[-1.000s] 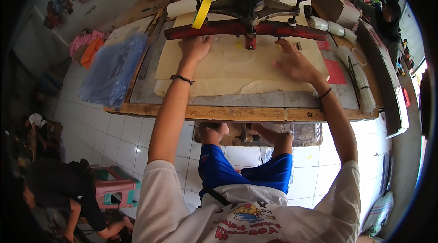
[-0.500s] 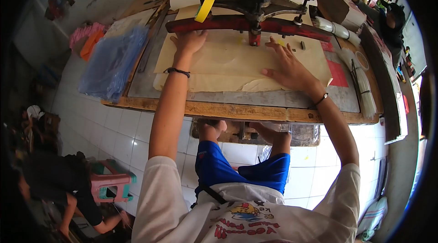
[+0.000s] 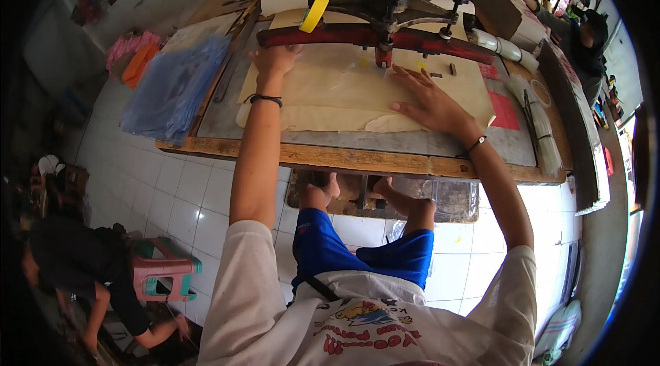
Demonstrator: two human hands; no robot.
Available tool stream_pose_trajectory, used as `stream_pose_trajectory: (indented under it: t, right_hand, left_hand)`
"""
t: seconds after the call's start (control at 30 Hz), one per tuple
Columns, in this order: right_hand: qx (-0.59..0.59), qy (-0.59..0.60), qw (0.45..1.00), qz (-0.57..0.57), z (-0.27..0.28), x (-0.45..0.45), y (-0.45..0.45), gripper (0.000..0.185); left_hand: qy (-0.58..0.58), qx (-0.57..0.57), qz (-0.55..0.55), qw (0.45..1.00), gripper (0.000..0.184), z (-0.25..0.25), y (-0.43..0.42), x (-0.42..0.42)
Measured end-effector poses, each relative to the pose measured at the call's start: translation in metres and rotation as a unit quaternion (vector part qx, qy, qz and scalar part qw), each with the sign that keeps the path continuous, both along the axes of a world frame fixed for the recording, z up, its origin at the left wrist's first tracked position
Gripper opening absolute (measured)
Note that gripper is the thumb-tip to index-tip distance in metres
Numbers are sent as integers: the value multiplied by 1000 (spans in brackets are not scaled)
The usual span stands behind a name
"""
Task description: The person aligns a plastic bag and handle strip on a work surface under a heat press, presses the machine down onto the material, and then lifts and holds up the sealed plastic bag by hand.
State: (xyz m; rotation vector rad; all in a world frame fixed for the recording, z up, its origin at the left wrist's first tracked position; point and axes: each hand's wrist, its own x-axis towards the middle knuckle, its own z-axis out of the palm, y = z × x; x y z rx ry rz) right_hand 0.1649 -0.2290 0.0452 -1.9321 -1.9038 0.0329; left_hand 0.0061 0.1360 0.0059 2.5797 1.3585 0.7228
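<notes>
Thin tan sheets (image 3: 330,94) lie on the grey top of a wood-edged worktable (image 3: 330,160). My left hand (image 3: 276,61) rests on their left part, fingers spread, with the tips reaching beside and partly under a red bar (image 3: 313,35). On the right part of the sheets lies my right hand (image 3: 438,103), flat and open, its fingertips close to a short red post (image 3: 383,57) below the bar. Neither hand holds anything. Two small dark pieces, one of them a little block (image 3: 453,70), sit just beyond my right fingers.
A dark metal press frame (image 3: 388,12) carries the bar, with a yellow tape roll (image 3: 315,10) hanging on it. Blue plastic sheets (image 3: 175,87) lie left; bundled white strips (image 3: 543,125) and long stacks (image 3: 577,125) stand right. Another person (image 3: 89,263) bends low at left; one more (image 3: 588,36) is at right.
My right fingers have slid slightly left and toward me over the sheets. My left hand has shifted a little, its fingers more spread. The view has moved slightly.
</notes>
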Motion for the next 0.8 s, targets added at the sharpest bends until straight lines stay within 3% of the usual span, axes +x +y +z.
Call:
stream_pose_trajectory:
  t: [0.1,0.3,0.5,0.6,0.8]
  right_hand:
    - [3,6,1000,11,1,-2,0,69]
    - [-8,-5,1000,4,-2,-4,6,64]
    - [-30,-66,997,-14,-4,-21,14,55]
    - [-64,-103,992,-40,-3,-42,30,51]
    - [-58,-130,987,-73,-16,-52,53,48]
  left_hand:
    - [-23,33,13,999,61,-9,4,1]
    - [-101,-57,12,993,46,-6,27,0]
    - [-105,-75,52,990,48,-2,29,-4]
    - [-106,6,126,986,47,-1,19,-13]
    - [-27,46,173,983,38,6,3,-32]
